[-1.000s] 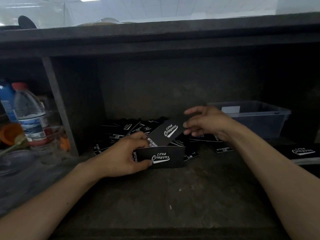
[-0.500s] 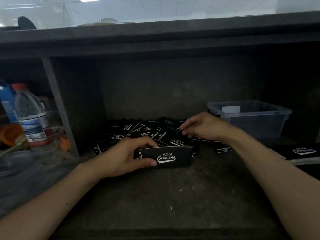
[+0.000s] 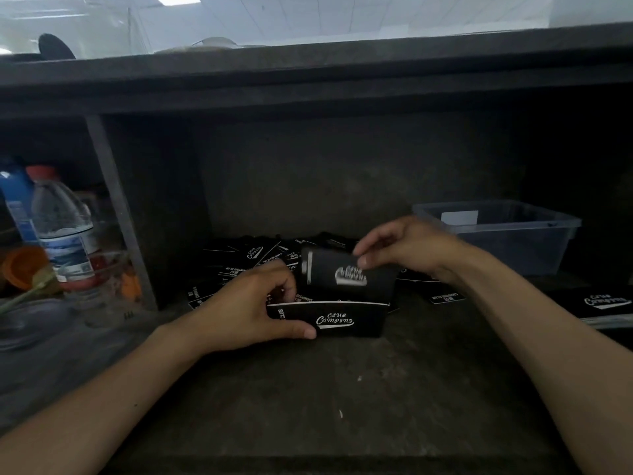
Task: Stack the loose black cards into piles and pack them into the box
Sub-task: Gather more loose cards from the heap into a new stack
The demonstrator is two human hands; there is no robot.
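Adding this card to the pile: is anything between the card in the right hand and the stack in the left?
Nothing visible. The card, pinched by the right hand, hangs behind and above the stack; the left hand grips only the stack's left end.

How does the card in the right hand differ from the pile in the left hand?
The card hangs midair, pinched by the right hand; the pile stands on edge on the shelf, gripped by the left hand. The card's logo is blurred; the pile's reads clearly. Both are black with white print.
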